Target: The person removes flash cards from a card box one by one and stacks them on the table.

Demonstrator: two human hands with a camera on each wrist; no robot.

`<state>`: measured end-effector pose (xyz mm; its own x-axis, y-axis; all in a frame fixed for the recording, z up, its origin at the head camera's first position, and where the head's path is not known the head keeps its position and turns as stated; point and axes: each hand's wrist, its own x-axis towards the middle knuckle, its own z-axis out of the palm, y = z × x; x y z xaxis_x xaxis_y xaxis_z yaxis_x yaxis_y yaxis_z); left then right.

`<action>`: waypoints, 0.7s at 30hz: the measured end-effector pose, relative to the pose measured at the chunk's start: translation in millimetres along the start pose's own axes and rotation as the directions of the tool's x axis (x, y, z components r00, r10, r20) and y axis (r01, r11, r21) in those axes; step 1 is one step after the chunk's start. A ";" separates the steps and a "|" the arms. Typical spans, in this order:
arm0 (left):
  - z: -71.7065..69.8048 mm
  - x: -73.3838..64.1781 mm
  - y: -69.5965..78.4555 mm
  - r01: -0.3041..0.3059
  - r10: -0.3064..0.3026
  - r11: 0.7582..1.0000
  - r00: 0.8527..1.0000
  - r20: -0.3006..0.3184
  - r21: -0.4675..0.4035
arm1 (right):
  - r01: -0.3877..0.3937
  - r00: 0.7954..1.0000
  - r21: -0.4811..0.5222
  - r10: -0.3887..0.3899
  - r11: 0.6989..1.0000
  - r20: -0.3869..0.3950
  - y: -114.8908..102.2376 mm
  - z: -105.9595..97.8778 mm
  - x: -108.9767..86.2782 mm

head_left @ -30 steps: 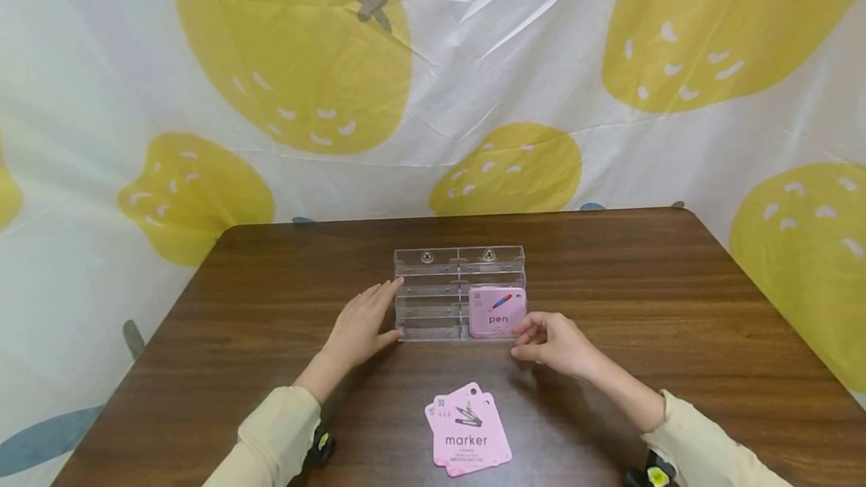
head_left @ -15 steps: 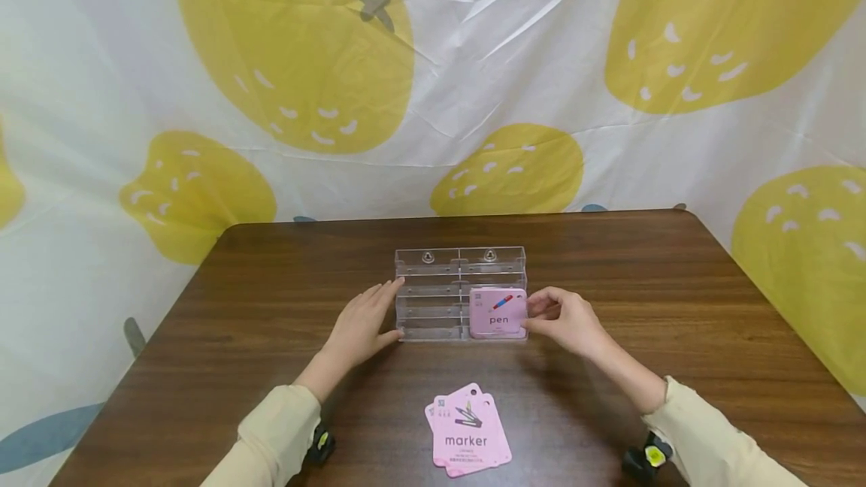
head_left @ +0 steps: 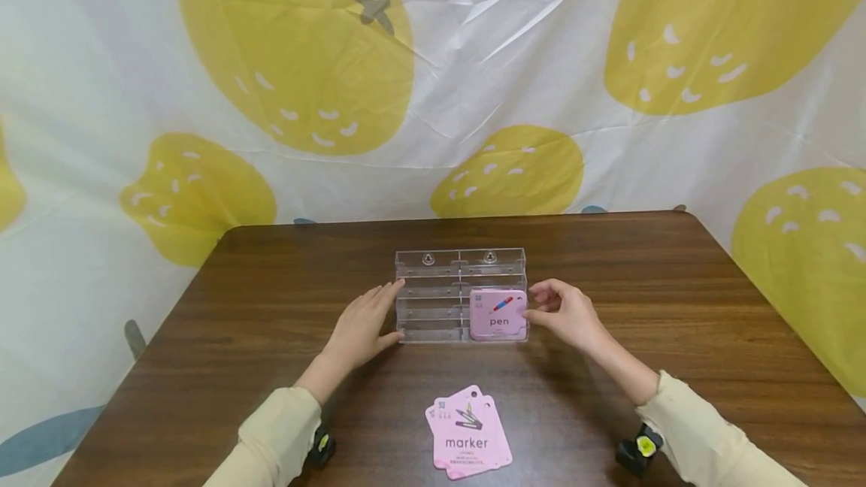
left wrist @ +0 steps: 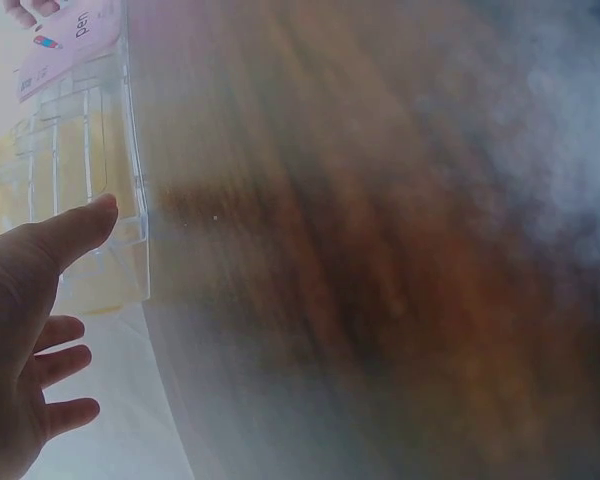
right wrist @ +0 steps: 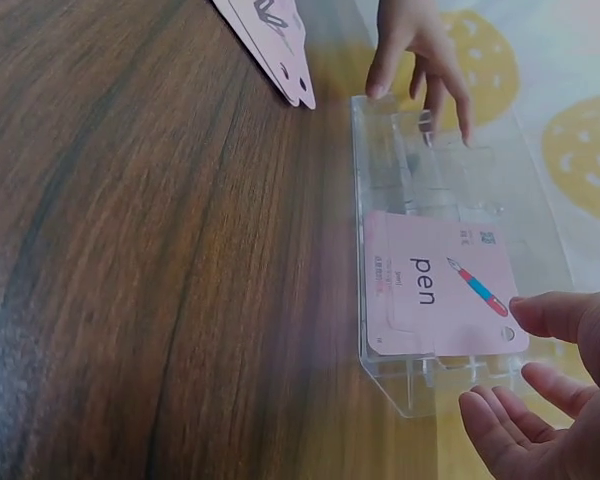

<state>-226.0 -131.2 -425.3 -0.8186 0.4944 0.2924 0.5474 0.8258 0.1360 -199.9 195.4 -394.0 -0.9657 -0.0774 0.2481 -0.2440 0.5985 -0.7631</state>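
A clear acrylic rack with stepped slots [head_left: 428,313] stands on the table. In its lower right slot sits a pink card printed "pen" [head_left: 498,312], upright and facing me. Against the rack's left side my left hand [head_left: 361,322] rests with fingers spread, thumb near the bottom corner. My right hand [head_left: 567,314] is at the rack's right side. In the right wrist view its thumb [right wrist: 550,315] touches the "pen" card's edge by the punched hole, while the other fingers are loosely bent beside the rack, apart from the thumb.
Nearer to me on the dark wooden table [head_left: 271,284] lies a small fanned pile of pink cards [head_left: 468,434], the top one printed "marker". Behind the table hangs a white cloth [head_left: 325,186] with yellow fruit prints.
My right hand has moved up and away along the rack's right side, from the card's lower corner to higher on its edge. The left hand and the card pile stay put.
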 end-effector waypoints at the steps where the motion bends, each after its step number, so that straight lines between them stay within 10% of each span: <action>1: 0.0 -0.1 0.0 0.000 0.000 1.000 1.000 0.000 0.002 | 0.002 1.000 0.002 -0.002 1.000 0.000 0.1 1.1 0.4; 21: 0.7 0.0 -0.2 0.009 -0.009 1.000 1.000 0.011 0.002 | 0.020 0.998 -0.024 -0.021 1.000 -0.055 3.8 16.5 9.8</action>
<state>-226.2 -131.2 -426.0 -0.8252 0.4901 0.2809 0.5399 0.8305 0.1371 -211.7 183.8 -404.3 -0.9539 -0.0461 0.2965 -0.2608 0.6160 -0.7434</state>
